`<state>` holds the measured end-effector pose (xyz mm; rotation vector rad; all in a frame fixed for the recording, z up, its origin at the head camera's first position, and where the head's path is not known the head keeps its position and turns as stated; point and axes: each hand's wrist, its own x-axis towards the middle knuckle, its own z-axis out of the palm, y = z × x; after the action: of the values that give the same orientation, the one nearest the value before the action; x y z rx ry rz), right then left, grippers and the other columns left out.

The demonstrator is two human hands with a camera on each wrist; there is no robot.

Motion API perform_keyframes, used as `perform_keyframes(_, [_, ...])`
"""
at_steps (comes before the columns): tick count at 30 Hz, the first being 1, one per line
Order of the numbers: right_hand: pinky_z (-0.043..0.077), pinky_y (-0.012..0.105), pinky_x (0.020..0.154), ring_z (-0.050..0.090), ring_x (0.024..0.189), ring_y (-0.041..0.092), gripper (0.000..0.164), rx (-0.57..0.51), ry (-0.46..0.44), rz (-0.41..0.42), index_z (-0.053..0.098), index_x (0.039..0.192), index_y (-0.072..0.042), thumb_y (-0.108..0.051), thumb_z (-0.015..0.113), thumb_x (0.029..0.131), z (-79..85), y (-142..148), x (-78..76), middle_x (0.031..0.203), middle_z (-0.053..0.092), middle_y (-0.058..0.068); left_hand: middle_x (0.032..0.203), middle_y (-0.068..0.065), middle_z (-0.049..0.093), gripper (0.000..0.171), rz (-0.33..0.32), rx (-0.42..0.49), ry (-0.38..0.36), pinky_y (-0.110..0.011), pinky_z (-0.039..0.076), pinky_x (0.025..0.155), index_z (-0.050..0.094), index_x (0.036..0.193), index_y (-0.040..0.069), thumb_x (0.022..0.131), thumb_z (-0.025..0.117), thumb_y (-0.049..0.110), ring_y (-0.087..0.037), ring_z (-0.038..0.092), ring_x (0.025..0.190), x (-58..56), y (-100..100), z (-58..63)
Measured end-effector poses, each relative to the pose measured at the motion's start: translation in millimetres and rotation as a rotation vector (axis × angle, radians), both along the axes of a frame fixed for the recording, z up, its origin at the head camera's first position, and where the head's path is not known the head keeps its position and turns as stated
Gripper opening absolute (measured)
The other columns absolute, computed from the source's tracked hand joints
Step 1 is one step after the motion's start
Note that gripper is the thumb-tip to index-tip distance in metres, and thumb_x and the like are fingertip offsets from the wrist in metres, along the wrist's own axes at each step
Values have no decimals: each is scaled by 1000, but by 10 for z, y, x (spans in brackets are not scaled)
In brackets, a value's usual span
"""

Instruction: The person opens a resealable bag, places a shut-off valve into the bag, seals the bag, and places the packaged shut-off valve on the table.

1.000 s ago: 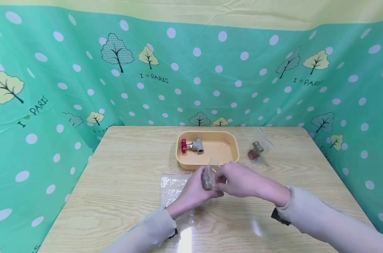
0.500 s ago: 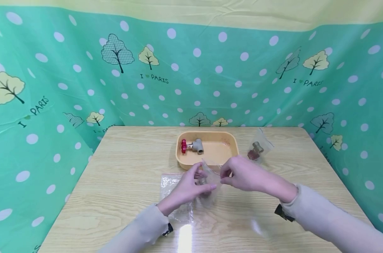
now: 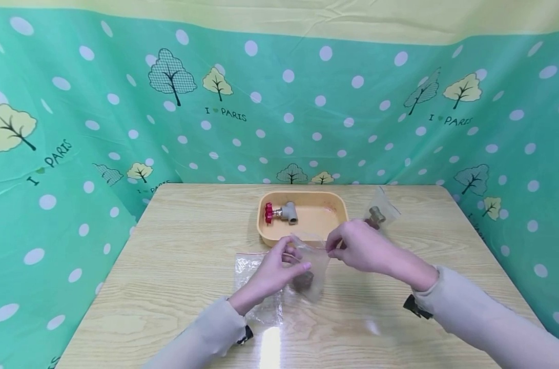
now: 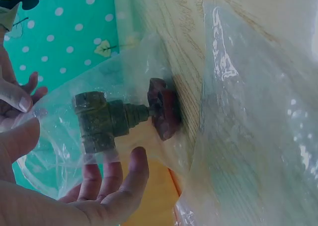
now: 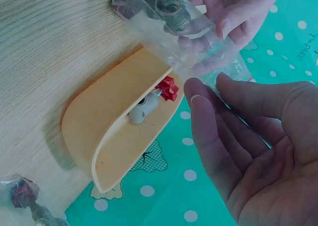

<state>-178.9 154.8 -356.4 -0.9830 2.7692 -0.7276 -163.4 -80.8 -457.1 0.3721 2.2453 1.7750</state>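
Observation:
A clear plastic zip bag (image 3: 319, 264) is held between both hands, with a brass stop valve (image 4: 102, 119) inside. The valve's dark red handwheel (image 4: 165, 109) points down at the bag's bottom, near the wooden table. My left hand (image 3: 274, 271) holds the bag's upper left side, thumb on the near face and curled fingers behind. At the top right corner, my right hand (image 3: 364, 248) pinches the bag's edge between thumb and fingertips. In the right wrist view the brass valve (image 5: 173, 10) shows through the plastic, beside the left fingers.
Behind the hands stands a beige tray (image 3: 318, 218) holding a grey valve (image 3: 288, 212) with a red handwheel. Another bagged brass valve (image 3: 375, 216) lies right of it, partly hidden by my right hand. A flat clear bag (image 3: 248, 266) lies under my left forearm.
The bag has gone from being gripped tightly round the valve to hanging spread between the hands, with the valve lower. My right hand has moved right and slightly up, pulling the bag's edge.

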Motion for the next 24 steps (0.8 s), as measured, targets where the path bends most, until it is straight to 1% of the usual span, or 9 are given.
perform_keyframes(3, [55,25,62,63,70,3,17,-15,21,-19,79,84,-13,4,80,87,-13,19,-17,80,73,-8,115,-11,63,60,10,16,9,-41,56,93,50,141,5,92,82,16,-25,64,104,2,8,5])
perform_keyframes(5, [56,25,63,66,73,4,19,-33,31,-30,79,84,-13,6,79,87,-23,34,-24,81,74,-7,114,-10,63,59,15,18,25,-41,56,93,51,141,5,91,82,15,-24,64,103,1,11,7])
perform_keyframes(8, [57,25,64,68,75,6,20,-65,45,-40,80,84,-12,8,78,86,-39,52,-29,80,74,-7,111,-8,64,59,20,2,57,-42,56,93,52,141,3,92,82,16,-23,64,101,-2,9,14])
perform_keyframes(10, [57,25,64,69,75,6,20,-81,51,-45,81,85,-11,8,78,86,-49,62,-28,81,74,-6,109,-6,65,57,28,-18,74,-41,56,92,53,141,3,93,81,19,-22,65,101,-3,3,27])
perform_keyframes(12, [58,25,65,69,75,7,19,-92,58,-51,81,85,-10,8,77,87,-59,74,-24,81,75,-5,106,-4,66,54,38,-39,96,-39,57,90,56,139,3,95,79,23,-21,65,99,-5,-7,37])
perform_keyframes(16, [58,26,66,70,76,7,17,-108,56,-64,81,86,-9,8,77,87,-76,102,-2,82,75,-5,102,-2,66,40,56,-68,157,-37,56,90,64,133,3,101,72,27,-19,65,99,-23,-26,45])
perform_keyframes(20, [59,26,68,71,76,7,16,-117,47,-79,81,87,-9,7,78,88,-98,133,22,83,75,-5,103,-2,66,30,71,-79,206,-35,56,91,68,128,2,105,65,21,-19,64,99,-44,-41,42])
perform_keyframes(24, [59,27,68,71,76,7,15,-122,45,-91,81,88,-9,6,78,89,-125,161,43,83,75,-5,105,-5,68,23,88,-61,237,-35,58,89,71,121,2,105,65,16,-21,65,98,-64,-49,41])
